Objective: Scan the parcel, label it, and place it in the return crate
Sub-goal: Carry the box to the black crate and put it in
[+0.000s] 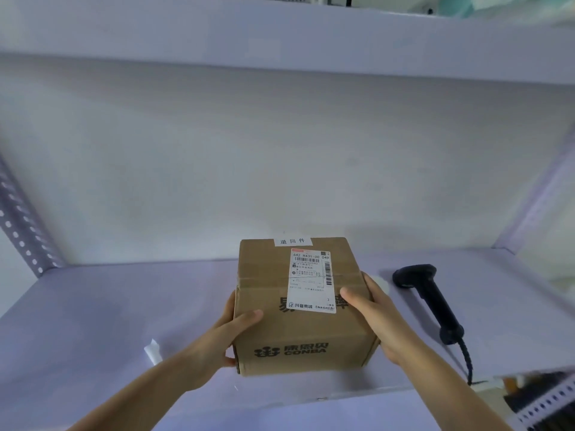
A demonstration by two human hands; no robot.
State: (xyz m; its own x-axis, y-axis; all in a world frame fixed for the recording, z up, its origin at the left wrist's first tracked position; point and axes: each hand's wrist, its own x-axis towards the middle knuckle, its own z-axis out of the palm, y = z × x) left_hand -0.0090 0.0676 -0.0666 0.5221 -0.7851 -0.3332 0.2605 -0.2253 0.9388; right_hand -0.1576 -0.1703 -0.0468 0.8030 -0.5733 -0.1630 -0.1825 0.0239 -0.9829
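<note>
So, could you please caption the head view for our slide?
Both hands grip a labelled cardboard parcel beside a barcode scanner.

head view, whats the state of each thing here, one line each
box: closed, taped, held at both sides, shipping label up
small label: stuck at the box's far top edge
scanner: lying on the shelf right of the box, untouched, cord attached
left hand: gripping the box's left side
right hand: gripping the box's right side
paper scrap: loose on the shelf
</note>
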